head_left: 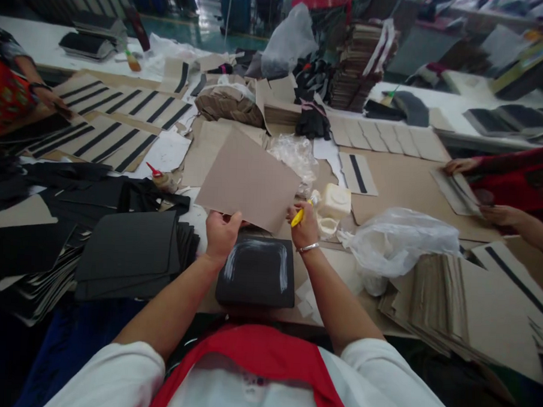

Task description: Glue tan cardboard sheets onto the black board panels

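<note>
My left hand [223,234] pinches the near edge of a grey-brown cardboard sheet [249,181], which is held tilted above the table. Closed around a yellow-handled brush [298,218], my right hand [305,226] is at the sheet's right corner; whether its fingers also grip the sheet I cannot tell. Below and between my hands lies a black rectangular panel [254,275] with white smears along its top and sides. A cream plastic container [336,201] stands just beyond my right hand.
Stacked black panels [128,251] lie on the left, near a red-tipped bottle [162,178]. On the right are a clear plastic bag [402,239] and cardboard sheets [496,297]. Black-striped boards [116,140] cover the far left. Co-workers' hands [462,167] work at both sides.
</note>
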Demonstrator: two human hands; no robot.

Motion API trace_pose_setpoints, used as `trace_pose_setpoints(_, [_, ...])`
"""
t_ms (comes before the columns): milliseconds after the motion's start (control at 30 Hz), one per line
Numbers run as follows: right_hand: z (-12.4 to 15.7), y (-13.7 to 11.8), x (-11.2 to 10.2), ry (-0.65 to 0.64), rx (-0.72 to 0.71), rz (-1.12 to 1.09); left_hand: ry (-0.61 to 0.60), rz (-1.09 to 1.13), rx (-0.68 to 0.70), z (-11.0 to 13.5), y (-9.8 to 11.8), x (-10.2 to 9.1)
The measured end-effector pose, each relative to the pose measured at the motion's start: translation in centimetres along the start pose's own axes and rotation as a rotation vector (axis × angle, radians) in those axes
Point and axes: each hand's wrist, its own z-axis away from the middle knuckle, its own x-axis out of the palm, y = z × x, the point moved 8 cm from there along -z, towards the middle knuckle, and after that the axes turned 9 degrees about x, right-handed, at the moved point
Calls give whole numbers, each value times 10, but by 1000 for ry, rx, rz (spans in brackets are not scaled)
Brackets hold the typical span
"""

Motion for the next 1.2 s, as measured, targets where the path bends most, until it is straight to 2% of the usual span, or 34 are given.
trace_pose_setpoints(67, [10,2,-10,97,48,-70,-43,109,-98,25,-9,12])
trace_pose_setpoints(133, [21,4,-22,158,38,-87,-55,124,-129,41,-16,14])
trace_pose_setpoints(233, [40,17,-36,153,15,-81,18,167,-162,54,-31,-8])
trace_pose_setpoints(333, [67,44,-42,99,30,-47,61,182,-314,69,-62,-39])
trace_pose_setpoints(400, [87,64,-39,50,53,-17,-15,87,-429,84,-83,-55])
trace_pose_setpoints(467, [106,82,-32,8,78,12,-143,-30,-519,101,-101,-63])
trace_pose_setpoints(533, [122,94,-23,-21,86,36,-224,-125,-560,113,-113,-69])
trace_pose_setpoints(633, [134,102,-9,-32,69,70,-223,-237,-516,114,-122,-77])
trace_pose_setpoints(733, [135,103,2,-20,42,108,-202,-326,-464,106,-129,-82])
trace_pose_setpoints(933, [127,100,20,-78,-11,180,-185,-357,-515,106,-142,-85])
trace_pose_setpoints(1200, [126,105,28,-103,13,199,-169,-392,-533,109,-145,-85])
